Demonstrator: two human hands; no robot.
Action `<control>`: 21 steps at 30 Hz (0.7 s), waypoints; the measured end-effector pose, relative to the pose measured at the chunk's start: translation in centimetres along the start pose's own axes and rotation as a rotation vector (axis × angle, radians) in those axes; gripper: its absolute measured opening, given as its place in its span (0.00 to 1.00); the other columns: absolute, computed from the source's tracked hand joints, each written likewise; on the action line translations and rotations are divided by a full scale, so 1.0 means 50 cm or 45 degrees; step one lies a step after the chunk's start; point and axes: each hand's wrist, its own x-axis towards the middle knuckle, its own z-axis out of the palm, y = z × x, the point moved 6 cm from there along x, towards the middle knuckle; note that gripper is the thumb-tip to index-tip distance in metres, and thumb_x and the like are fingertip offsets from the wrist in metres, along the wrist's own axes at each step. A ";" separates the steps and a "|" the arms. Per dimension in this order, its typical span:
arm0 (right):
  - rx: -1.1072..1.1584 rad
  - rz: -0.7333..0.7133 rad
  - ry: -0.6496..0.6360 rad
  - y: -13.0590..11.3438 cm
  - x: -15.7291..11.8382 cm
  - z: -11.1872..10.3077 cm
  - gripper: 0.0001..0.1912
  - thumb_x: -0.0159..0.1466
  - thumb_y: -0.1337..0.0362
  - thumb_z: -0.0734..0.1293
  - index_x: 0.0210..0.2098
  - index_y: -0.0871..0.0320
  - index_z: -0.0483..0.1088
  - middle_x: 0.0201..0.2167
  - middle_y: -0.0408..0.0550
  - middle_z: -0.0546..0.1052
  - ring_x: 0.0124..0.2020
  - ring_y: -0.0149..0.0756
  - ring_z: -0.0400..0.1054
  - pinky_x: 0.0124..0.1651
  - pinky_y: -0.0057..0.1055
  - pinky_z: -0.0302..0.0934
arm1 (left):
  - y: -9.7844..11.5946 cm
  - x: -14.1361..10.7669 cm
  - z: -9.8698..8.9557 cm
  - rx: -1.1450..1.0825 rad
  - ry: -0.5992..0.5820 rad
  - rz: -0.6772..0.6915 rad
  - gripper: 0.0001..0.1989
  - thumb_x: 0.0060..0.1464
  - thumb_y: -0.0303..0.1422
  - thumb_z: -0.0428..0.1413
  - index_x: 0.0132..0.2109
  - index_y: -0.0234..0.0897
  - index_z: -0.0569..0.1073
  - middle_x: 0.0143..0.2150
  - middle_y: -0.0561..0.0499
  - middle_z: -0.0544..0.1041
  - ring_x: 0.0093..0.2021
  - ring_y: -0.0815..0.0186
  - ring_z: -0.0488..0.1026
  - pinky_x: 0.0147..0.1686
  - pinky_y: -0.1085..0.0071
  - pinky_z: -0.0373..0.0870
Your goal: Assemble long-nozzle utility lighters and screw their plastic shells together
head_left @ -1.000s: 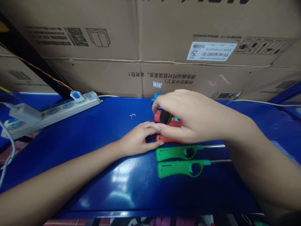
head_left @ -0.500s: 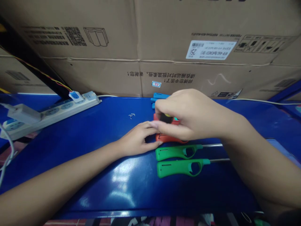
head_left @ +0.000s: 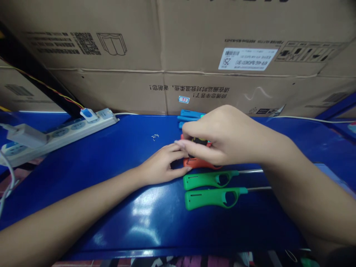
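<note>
My right hand (head_left: 219, 137) is closed around the black-and-yellow handle of a screwdriver (head_left: 199, 141). Its thin shaft points down at an orange stick lighter (head_left: 204, 163), most of which my right hand covers. My left hand (head_left: 164, 165) pinches the butt end of this lighter, thumb on the near side and fingers on the far side. More orange shows just beyond it, partly hidden. Nearer to me lie two green stick lighters, one (head_left: 204, 180) beside the orange one and another (head_left: 208, 199) closest to the front, their metal rods pointing right.
Blue lighters (head_left: 190, 113) lie at the back against a large cardboard box (head_left: 133, 89). Several tiny pale slivers (head_left: 155, 137) are on the blue tabletop (head_left: 125, 148). A white power strip (head_left: 69, 129) with plugs and cables runs along the left.
The screwdriver handle has turned a little within my right hand, and its fingers have shifted slightly. My left hand stays at the orange lighter.
</note>
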 end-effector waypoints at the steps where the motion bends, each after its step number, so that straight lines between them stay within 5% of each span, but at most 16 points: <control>1: 0.004 0.002 0.003 0.000 0.000 0.000 0.15 0.70 0.59 0.57 0.39 0.59 0.72 0.27 0.45 0.75 0.26 0.32 0.61 0.30 0.31 0.46 | 0.000 0.000 0.000 0.002 -0.004 0.003 0.16 0.63 0.37 0.58 0.54 0.36 0.75 0.56 0.42 0.76 0.57 0.54 0.73 0.58 0.54 0.70; 4: 0.012 0.011 0.026 0.003 -0.001 -0.001 0.14 0.69 0.60 0.59 0.48 0.59 0.70 0.32 0.46 0.77 0.27 0.33 0.62 0.31 0.30 0.47 | -0.002 0.000 0.000 0.007 0.004 0.000 0.16 0.63 0.37 0.58 0.55 0.36 0.75 0.55 0.42 0.77 0.56 0.54 0.73 0.58 0.55 0.70; 8: -0.005 0.009 0.005 0.004 -0.004 0.001 0.11 0.67 0.60 0.61 0.40 0.58 0.73 0.27 0.44 0.75 0.25 0.32 0.61 0.30 0.30 0.46 | -0.003 -0.001 -0.001 0.019 0.017 0.021 0.16 0.62 0.36 0.59 0.56 0.37 0.74 0.55 0.43 0.76 0.56 0.55 0.73 0.57 0.57 0.70; 11: 0.093 -0.060 0.003 -0.005 -0.005 -0.002 0.14 0.63 0.63 0.63 0.47 0.58 0.71 0.37 0.47 0.78 0.30 0.33 0.65 0.31 0.30 0.49 | -0.003 -0.001 -0.003 0.024 0.037 0.003 0.12 0.62 0.36 0.58 0.50 0.37 0.76 0.48 0.45 0.77 0.49 0.58 0.75 0.53 0.59 0.72; 15: -0.010 0.056 -0.010 0.004 -0.003 -0.002 0.14 0.67 0.57 0.60 0.41 0.59 0.73 0.30 0.47 0.77 0.27 0.34 0.64 0.30 0.31 0.47 | 0.000 0.000 -0.002 0.007 0.014 -0.004 0.14 0.62 0.36 0.58 0.53 0.37 0.75 0.51 0.44 0.77 0.52 0.57 0.74 0.54 0.58 0.72; 19: -0.005 0.036 0.015 0.004 -0.002 -0.002 0.16 0.66 0.60 0.61 0.50 0.60 0.70 0.37 0.49 0.79 0.29 0.34 0.65 0.30 0.30 0.48 | 0.000 -0.001 -0.004 0.032 0.036 0.010 0.13 0.62 0.37 0.59 0.51 0.37 0.76 0.48 0.45 0.78 0.49 0.58 0.75 0.53 0.59 0.72; 21: -0.047 0.059 0.027 0.008 -0.002 0.000 0.15 0.66 0.58 0.61 0.47 0.60 0.71 0.34 0.48 0.78 0.27 0.34 0.64 0.30 0.30 0.47 | -0.002 -0.002 -0.003 0.032 0.037 0.015 0.13 0.62 0.36 0.59 0.51 0.37 0.76 0.49 0.45 0.78 0.50 0.58 0.75 0.53 0.59 0.72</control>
